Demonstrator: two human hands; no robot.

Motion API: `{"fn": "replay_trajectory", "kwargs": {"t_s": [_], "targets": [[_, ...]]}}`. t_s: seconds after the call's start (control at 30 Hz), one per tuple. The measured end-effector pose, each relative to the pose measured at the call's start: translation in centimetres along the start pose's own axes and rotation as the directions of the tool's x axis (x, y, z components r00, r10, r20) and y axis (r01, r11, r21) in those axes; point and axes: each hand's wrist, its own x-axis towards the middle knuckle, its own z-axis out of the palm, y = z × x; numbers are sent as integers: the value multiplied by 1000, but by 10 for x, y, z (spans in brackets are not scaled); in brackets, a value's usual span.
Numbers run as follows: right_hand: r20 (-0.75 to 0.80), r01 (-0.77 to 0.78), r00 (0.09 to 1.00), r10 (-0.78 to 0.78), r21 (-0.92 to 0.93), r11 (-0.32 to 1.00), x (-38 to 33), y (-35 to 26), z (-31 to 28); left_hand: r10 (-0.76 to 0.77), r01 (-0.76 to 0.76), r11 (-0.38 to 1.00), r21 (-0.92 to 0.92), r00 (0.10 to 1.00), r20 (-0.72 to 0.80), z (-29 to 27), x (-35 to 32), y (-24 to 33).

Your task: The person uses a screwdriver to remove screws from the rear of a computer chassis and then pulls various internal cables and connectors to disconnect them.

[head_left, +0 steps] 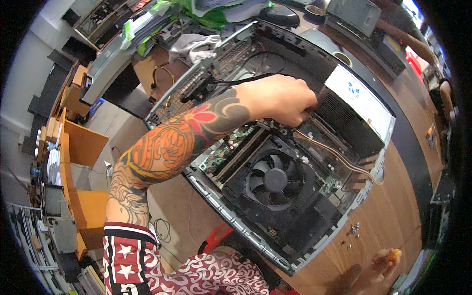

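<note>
An opened desktop computer case (236, 219) lies on the wooden table, its inside facing up. My left hand (287, 101) reaches across it, fingers curled down behind the knuckles over the circuit board. What those fingertips grip is hidden from me. A bundle of tan and brown wires (339, 158) runs from just below this hand to the case's right edge. Nearer to me sits a black cooling fan (274, 179) in a square shroud. My right hand (381, 270) is low at the right beside the case, its fingers closed round a small yellow-orange thing (394, 254), mostly covered.
Several loose screws (353, 229) lie on the table between the case and my right hand. Papers in green wrapping (206, 12) and a grey cloth (195, 46) are beyond the case. Rolls of tape (314, 14) stand at the back. Another person's arm (405, 35) shows at far right.
</note>
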Motion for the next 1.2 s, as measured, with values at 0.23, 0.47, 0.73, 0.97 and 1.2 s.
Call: {"fn": "replay_trajectory", "kwargs": {"t_s": [0.23, 0.47, 0.73, 0.97, 1.2], "targets": [[633, 206, 774, 34, -302, 931, -24, -27, 24, -22, 22, 999, 34, 1000, -3, -6, -1, 10], [684, 189, 729, 7, -211, 959, -11, -39, 38, -39, 39, 998, 45, 999, 0, -5, -1, 9], [738, 199, 675, 21, -210, 957, -9, -39, 44, -42, 41, 997, 60, 999, 8, -4, -1, 9], [690, 233, 723, -27, -207, 950, -15, -40, 35, -9, 11, 997, 76, 1000, -27, 0, -1, 9], [482, 202, 874, -59, -250, 947, -15, -30, 28, -37, 38, 998, 50, 999, -31, -6, 0, 8]]}}
